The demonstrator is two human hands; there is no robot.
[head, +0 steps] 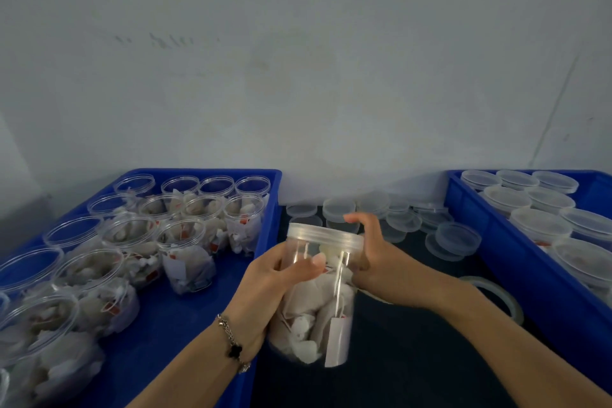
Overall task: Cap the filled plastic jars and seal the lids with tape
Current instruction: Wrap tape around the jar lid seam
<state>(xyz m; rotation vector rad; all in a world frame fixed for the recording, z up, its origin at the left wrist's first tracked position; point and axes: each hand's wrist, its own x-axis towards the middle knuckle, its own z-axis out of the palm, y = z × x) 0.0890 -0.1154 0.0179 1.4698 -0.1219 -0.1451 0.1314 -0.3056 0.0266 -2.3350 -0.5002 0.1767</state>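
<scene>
- Standing along the dark surface (414, 358) are two blue crates: the left crate (198, 308) holds open jars (188, 258) stuffed with white sachets, the right crate (496, 242) holds capped ones (539, 225).
- Held above the surface between the crates, the jar (314, 301) is roughly upright, its long axis leaning slightly, mouth tipped up and away toward the wall.
- The left hand (275, 278) wraps the jar's body, thumb across the front, a firm grip.
- The right hand (374, 252) curls round the lid (324, 235), which sits on the mouth; whether it is fully screwed down I cannot tell.
- Loose lids (457, 238) lie scattered on the surface behind the hands.
- A tape roll (496, 295) lies flat just beside the right forearm, untouched.
- Risks, as I judge them: the lid could seat crooked because the jar leans, so taping would seal a gap; a sachet tag (337, 341) could get pinched under the rim; the smooth wall could slip in the left hand while twisting.
</scene>
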